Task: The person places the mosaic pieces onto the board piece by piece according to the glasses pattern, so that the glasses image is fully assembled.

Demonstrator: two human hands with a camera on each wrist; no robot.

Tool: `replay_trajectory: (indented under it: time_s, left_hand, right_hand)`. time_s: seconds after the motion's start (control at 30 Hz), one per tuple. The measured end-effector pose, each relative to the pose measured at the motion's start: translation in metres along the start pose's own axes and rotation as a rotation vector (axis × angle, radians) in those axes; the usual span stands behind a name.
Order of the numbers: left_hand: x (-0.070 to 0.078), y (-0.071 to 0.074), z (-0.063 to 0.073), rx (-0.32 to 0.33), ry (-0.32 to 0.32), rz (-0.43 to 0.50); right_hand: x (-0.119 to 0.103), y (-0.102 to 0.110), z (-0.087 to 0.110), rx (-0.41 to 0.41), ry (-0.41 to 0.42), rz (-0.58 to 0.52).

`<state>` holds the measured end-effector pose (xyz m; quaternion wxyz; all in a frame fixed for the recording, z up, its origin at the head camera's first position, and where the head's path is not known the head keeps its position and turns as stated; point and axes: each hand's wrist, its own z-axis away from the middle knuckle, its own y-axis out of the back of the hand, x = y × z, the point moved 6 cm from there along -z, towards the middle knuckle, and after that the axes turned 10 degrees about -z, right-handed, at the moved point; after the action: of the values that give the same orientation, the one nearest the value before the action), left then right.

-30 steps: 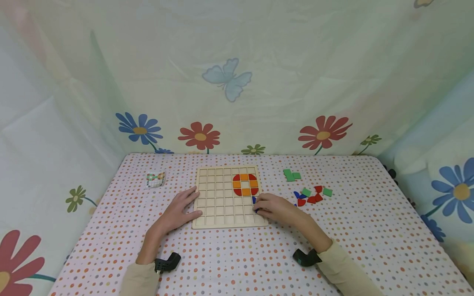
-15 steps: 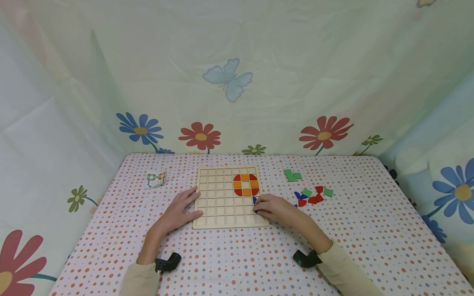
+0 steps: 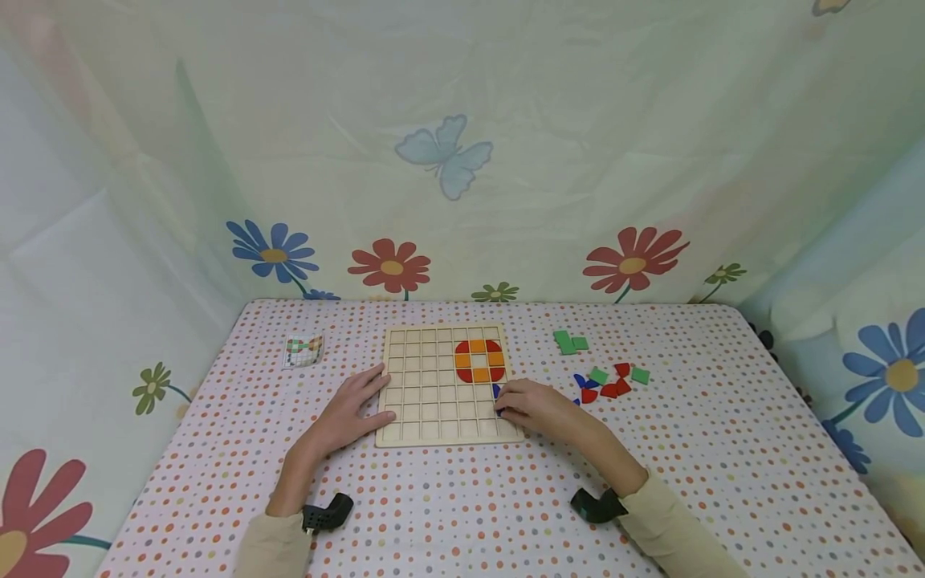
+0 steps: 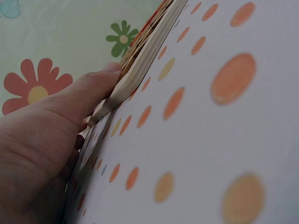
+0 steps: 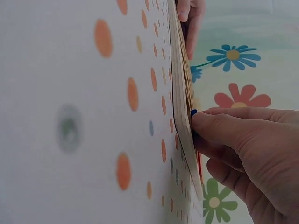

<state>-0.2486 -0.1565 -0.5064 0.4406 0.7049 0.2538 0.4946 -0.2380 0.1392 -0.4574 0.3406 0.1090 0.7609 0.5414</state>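
Left hand [image 3: 350, 409]: fingers spread, contacting the left edge of the board [image 3: 433, 441], presumably to steady it. Right hand [image 3: 538, 408]: fingers pinch a blue piece [image 5: 194, 112] at the board's right side; a fingertip grip likely suits so small a part. Board lies flat on the table [image 3: 433, 522], between both hands. Loose red pieces [image 3: 609, 391] lie rightward, probably for easy reach.

Each plain beige sleeve [image 3: 275, 548] ends beside a black, bent wrist device [image 3: 328, 513].
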Motion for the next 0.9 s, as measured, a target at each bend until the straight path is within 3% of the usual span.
replay_trajectory:
  time_s: [0.67,0.9]
  left_hand:
    - [-0.0002,0.0002,-0.0013,-0.048,0.024,0.003]
    - [-0.0002,0.0004,-0.0004,-0.051,0.031,0.000]
  right_hand:
    - [0.0033,-0.0010,-0.0001,0.008,-0.024,0.000]
    - [0.0028,-0.0014,0.0003,0.026,0.005,0.007]
